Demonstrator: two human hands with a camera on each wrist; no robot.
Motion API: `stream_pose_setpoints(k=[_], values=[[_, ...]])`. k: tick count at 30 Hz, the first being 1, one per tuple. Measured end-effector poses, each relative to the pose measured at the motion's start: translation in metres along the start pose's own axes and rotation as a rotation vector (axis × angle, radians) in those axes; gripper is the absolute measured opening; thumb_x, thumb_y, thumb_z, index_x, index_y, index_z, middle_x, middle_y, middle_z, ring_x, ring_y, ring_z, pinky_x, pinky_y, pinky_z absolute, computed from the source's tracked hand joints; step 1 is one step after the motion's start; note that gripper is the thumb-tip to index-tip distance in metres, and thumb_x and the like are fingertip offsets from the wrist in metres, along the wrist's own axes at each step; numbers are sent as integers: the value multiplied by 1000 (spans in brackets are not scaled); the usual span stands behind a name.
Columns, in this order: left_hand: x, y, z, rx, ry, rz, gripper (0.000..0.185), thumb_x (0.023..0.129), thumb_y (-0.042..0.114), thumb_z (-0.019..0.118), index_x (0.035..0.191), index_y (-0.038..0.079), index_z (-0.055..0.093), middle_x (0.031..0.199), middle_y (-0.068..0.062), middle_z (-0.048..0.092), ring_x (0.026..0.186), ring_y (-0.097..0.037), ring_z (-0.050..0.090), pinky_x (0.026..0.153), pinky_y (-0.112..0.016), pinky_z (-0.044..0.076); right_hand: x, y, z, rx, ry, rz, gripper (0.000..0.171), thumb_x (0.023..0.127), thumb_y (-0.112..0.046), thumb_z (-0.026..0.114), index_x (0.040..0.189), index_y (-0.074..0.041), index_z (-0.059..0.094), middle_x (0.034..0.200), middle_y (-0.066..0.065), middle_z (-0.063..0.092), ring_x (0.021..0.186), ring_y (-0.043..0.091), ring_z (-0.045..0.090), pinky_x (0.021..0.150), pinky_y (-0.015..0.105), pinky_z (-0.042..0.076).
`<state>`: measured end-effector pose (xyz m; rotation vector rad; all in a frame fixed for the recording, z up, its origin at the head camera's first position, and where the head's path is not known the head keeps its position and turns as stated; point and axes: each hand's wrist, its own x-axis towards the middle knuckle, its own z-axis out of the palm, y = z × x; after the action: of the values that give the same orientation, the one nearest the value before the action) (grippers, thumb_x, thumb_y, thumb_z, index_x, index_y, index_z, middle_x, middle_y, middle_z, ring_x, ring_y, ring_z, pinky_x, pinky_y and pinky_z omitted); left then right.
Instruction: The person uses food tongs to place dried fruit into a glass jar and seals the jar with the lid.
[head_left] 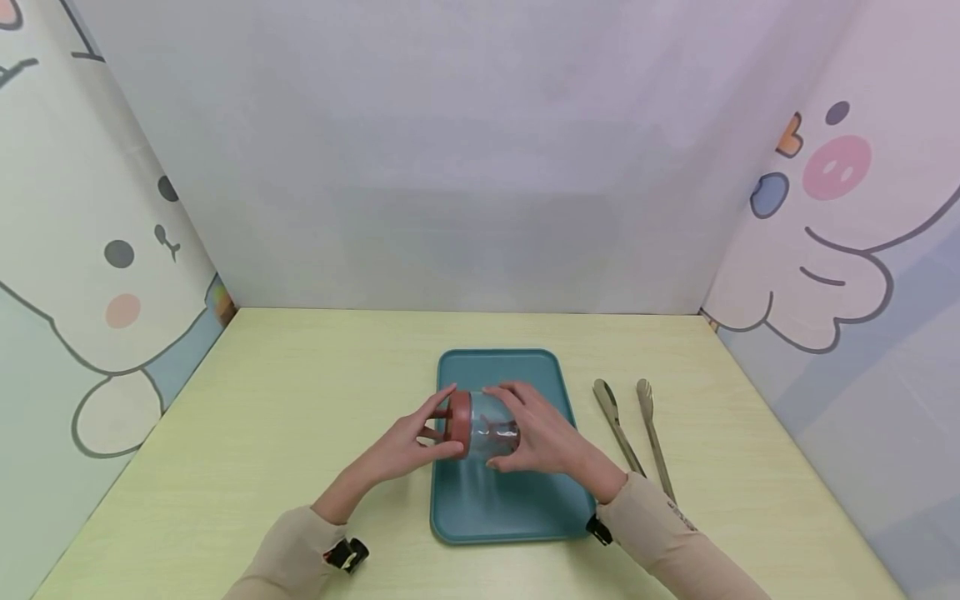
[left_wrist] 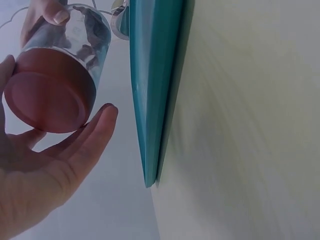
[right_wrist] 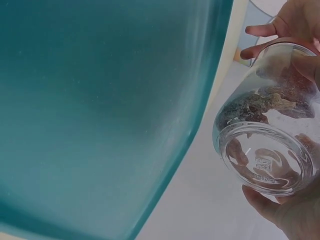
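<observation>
A clear jar (head_left: 492,427) with a reddish-brown lid (head_left: 459,425) lies tipped on its side in the air, over a teal tray (head_left: 510,508). My right hand (head_left: 540,429) grips the clear body near its base. My left hand (head_left: 420,437) spreads its thumb and fingers round the lid, as the left wrist view shows from the lid's end (left_wrist: 47,95). Through the wall of the jar (right_wrist: 265,107) I see dark, crumbly-looking matter in the right wrist view. The moulded base faces that camera.
To the right of the tray lie a long-handled metal spoon (head_left: 617,421) and a metal fork (head_left: 654,429), their handle ends near my right forearm. The pale wooden table (head_left: 322,375) is walled by printed cartoon panels (head_left: 112,250) and a plain back panel (head_left: 480,167).
</observation>
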<state>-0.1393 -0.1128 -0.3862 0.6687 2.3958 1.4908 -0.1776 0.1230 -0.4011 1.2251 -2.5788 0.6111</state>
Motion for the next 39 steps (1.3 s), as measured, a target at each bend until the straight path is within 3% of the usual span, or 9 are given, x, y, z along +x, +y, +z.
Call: stream_pose_setpoints(k=[7,11,19,22,27,31,35,39], values=[[7,-29,3,27,-1,75,81,79,25,67,141,17,16,127,-12,40,91,-20,55,70,-26,49,-1,1,0,3,-2,-1,85,60,-52,72,128,-12,39,117,6,42,99,15,42,77,33,44],[7,-34,3,35,2,116,84,76,30,70,141,21,18,130,-4,37,94,-19,54,72,-30,50,-1,0,0,2,-2,-1,85,60,-51,72,128,-12,39,117,6,42,99,16,42,77,34,44],[6,-35,3,162,42,207,85,73,37,70,140,30,17,131,0,34,101,-19,52,75,-35,49,-1,-1,-1,-3,1,2,86,59,-52,72,128,-13,39,116,6,42,99,15,42,77,32,45],[6,-34,4,121,58,152,89,73,35,71,141,28,14,132,-1,33,99,-19,53,74,-34,49,0,-1,-2,-3,9,-3,86,60,-52,72,128,-13,39,116,7,43,99,15,42,76,32,45],[9,-26,6,3,119,-43,80,80,35,64,141,16,15,131,-12,37,86,-20,59,65,-31,51,0,0,-2,-11,16,-10,86,60,-52,72,128,-12,39,117,7,42,99,16,42,76,33,45],[9,-12,6,-113,94,-157,69,86,33,56,139,9,19,125,-21,40,77,-23,59,59,-37,52,0,1,-1,-25,10,-15,86,60,-52,72,128,-11,40,117,8,42,101,18,42,79,34,44],[11,-12,7,-162,62,-175,64,86,36,56,136,12,24,121,-20,41,75,-25,59,56,-37,52,-1,1,0,-29,3,-11,86,59,-52,72,128,-12,40,118,8,42,102,18,42,80,34,43],[15,-23,9,-164,61,-174,63,83,40,58,134,15,29,118,-16,41,72,-25,59,53,-34,52,-1,0,1,-24,-6,-1,86,59,-52,72,129,-12,40,118,7,42,102,17,41,79,34,44]])
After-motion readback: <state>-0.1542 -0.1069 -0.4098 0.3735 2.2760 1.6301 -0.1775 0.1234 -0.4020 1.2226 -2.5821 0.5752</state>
